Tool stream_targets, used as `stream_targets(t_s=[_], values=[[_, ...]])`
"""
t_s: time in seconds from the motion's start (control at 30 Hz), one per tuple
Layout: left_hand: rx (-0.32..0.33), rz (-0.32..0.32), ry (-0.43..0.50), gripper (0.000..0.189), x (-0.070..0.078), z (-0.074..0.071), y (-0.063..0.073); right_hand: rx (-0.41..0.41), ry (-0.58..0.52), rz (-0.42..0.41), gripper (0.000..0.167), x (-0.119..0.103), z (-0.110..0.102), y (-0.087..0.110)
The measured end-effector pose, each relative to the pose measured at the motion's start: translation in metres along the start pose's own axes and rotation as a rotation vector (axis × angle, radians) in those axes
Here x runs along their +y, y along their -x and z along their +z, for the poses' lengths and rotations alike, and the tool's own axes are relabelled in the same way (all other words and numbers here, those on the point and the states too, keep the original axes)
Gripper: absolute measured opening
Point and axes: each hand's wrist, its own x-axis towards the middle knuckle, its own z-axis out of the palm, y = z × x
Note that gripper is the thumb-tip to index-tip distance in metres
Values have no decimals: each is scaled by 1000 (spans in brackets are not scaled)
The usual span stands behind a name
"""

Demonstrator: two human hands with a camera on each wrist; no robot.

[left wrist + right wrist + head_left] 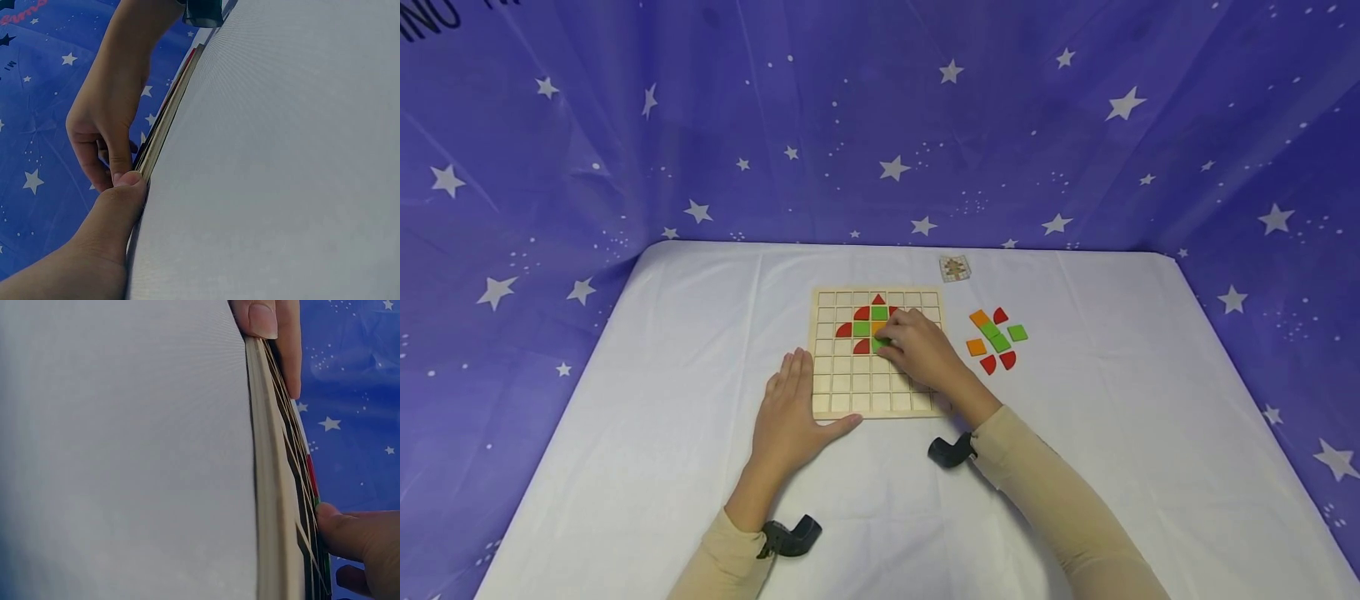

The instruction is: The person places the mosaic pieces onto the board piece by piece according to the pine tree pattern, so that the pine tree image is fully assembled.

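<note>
A square wooden grid board (842, 383) lies on the white table, with red, green and orange tiles in its upper cells. Along its left side rest the straight fingers of my left hand (786, 417), with the thumb out at the front edge. My right hand (921, 350) reaches over the board from the right. Its curled fingertips and thumb pinch a green square tile (877, 344), just below an orange tile (877, 328), and partly cover both. In the right wrist view the right thumb (334, 522) touches the green tile at the board's surface.
Right of the board lies a loose group of tiles: orange squares (975, 347), green squares (1017, 333) and red quarter-rounds (1007, 360). A small pattern card (955, 268) sits behind the board's right corner. A blue starry curtain (895, 125) closes off the back and sides.
</note>
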Motion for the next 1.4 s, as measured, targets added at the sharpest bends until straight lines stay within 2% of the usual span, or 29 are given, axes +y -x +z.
stream_targets(t_s=[0.73, 1.17, 1.4], values=[[2, 0, 2, 129, 0, -2, 1, 5, -46, -16, 23, 0, 3, 2], [-7, -2, -2, 130, 1, -1, 1, -8, 16, -26, 24, -3, 2, 5], [15, 8, -4, 130, 0, 1, 0, 13, -8, -8, 30, 4, -5, 13]])
